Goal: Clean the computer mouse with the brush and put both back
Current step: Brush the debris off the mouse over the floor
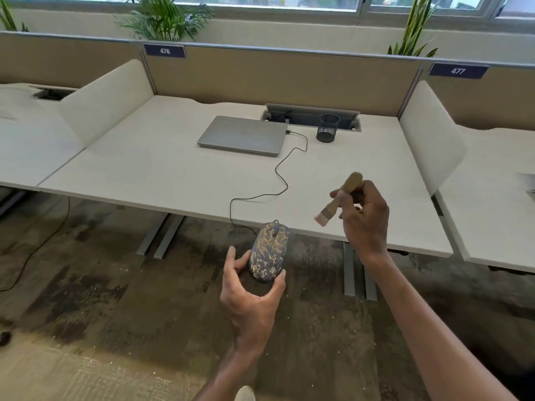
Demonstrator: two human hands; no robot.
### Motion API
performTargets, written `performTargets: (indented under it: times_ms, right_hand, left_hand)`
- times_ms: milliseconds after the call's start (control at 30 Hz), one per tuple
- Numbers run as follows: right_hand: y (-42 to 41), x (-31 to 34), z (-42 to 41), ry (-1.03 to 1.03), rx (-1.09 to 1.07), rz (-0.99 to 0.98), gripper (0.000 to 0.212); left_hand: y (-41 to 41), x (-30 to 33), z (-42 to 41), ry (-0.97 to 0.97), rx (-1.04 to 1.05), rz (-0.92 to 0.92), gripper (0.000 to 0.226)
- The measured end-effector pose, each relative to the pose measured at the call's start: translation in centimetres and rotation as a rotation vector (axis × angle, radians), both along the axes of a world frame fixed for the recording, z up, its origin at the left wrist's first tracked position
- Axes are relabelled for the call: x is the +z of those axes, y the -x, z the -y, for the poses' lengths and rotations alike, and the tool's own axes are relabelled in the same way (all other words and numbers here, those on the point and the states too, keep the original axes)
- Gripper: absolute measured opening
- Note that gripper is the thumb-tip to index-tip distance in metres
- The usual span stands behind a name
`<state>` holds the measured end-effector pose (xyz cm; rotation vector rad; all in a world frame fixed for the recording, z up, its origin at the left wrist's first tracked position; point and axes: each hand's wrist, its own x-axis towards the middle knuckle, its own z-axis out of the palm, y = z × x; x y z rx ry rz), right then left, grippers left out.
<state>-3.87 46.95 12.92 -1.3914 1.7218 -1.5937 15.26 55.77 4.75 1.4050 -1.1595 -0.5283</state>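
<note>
Cleaning looks barely begun, putting back still to do | left hand [252, 296] curls round the mouse [269, 251], held off the desk [179, 169] edge over the floor | mouse is dark with lots of sandy bits (cord still plugged in) | right hand [363, 218] pinches the brush [338, 199], bristles down, near the mouse, not touching.

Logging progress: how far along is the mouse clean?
Done: both picked up. The left hand holds the mouse off the desk edge; the right hand grips the brush, clear of it. In hand: brushing; tan debris covers the mouse. Left: clean it, return both.
</note>
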Motion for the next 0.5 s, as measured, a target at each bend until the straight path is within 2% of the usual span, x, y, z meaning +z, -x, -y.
performTargets:
  times_ms: [267, 433, 500]
  right_hand:
    - [-3.3, -1.5, -2.2, -0.124, 0.184, -0.137, 0.015]
    - [-5.9, -1.6, -2.6, -0.084, 0.194, -0.195, 0.009]
    - [-6.8, -1.6, -2.5, -0.1, 0.21, -0.261, 0.013]
  left_hand:
    - [-3.4, 0.8, -0.6, 0.024, 0.001, 0.001, 0.107]
    - [-6.1, 1.6, -0.1, 0.045, -0.022, 0.024, 0.106]
    - [-7.0, 1.7, 0.2, 0.061, -0.047, 0.026, 0.106]
